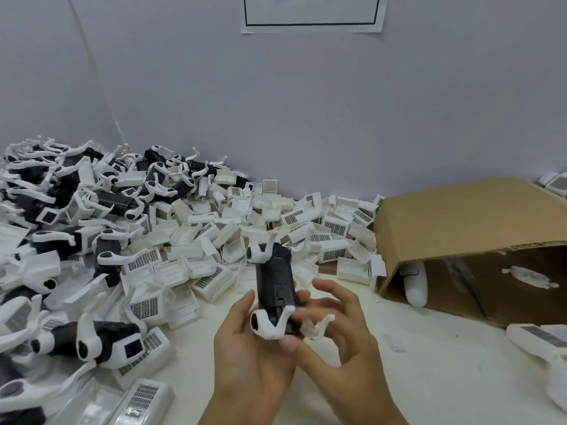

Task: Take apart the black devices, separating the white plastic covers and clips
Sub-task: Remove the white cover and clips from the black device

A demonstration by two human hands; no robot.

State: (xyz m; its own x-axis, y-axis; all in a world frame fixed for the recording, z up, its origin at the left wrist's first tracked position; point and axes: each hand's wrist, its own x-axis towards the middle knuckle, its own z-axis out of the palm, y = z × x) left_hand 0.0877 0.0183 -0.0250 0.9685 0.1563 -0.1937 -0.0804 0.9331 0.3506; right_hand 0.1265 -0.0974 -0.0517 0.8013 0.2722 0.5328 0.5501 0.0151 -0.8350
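**Clip coming off a black device over the table**

At far left a heap of whole devices [70,191] runs along the wall, black bodies with white clips on them, likely the stock not yet taken apart. Right of it, in the middle, lies a pile of white covers [254,216], probably kept apart so finished parts do not mix with the stock.

In the near centre, the left hand [245,348] is closed round the lower end of one black device [276,283], fingers behind and thumb along its left side, holding it upright above the table [429,372]. This grip seems meant to steady the body while the other hand works. A white clip [268,325] sits at the near end and another at the far end.

The right hand [343,326] is half open, fingers spread; its fingertips touch a blurred white clip arm [317,326] at the device's near right. Whether that piece is already free I cannot tell.

At right a cardboard box [466,228] lies on its side, open toward the hands, handy for dropped parts.
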